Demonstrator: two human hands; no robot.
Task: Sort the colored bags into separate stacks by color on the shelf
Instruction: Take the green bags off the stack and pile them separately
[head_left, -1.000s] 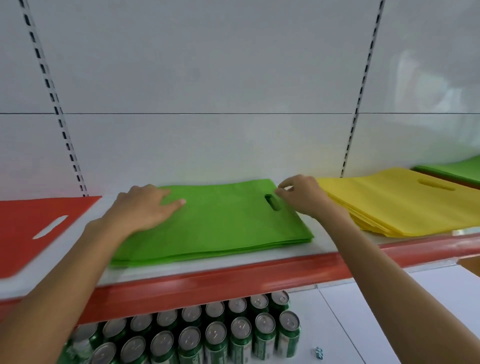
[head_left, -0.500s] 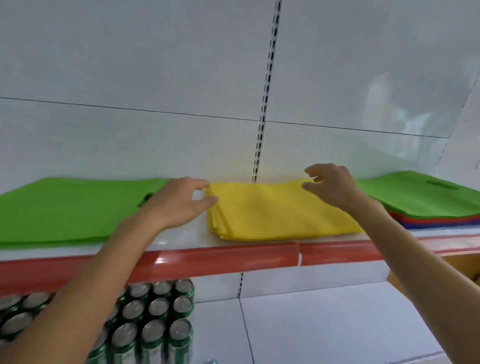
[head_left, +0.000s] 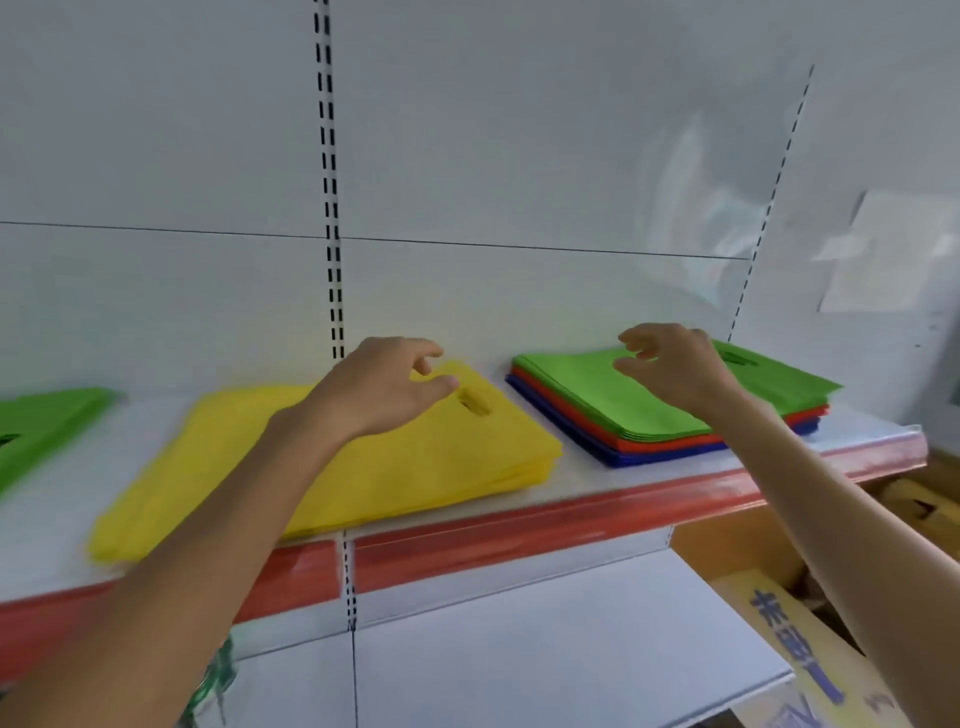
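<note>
A mixed stack of bags (head_left: 623, 415) lies at the right end of the white shelf (head_left: 613, 480), green on top, red beneath, blue at the bottom. My right hand (head_left: 670, 366) hovers over its green top bag with fingers apart, holding nothing. A yellow stack (head_left: 395, 467) lies in the middle of the shelf. Above its far end, near the handle slot, hangs my left hand (head_left: 384, 387), open and empty. At the far left edge shows a corner of the sorted green stack (head_left: 36, 426).
The shelf has a red front strip (head_left: 519, 540) and a white back panel with slotted uprights (head_left: 330, 208). A lower white shelf (head_left: 545, 649) lies below. Cardboard boxes (head_left: 810, 634) stand at the lower right. A paper sheet (head_left: 878, 254) hangs on the right wall.
My view and both hands have swung right, from the green stack past the yellow one. My right hand now hovers over the mixed stack, my left over the yellow stack.
</note>
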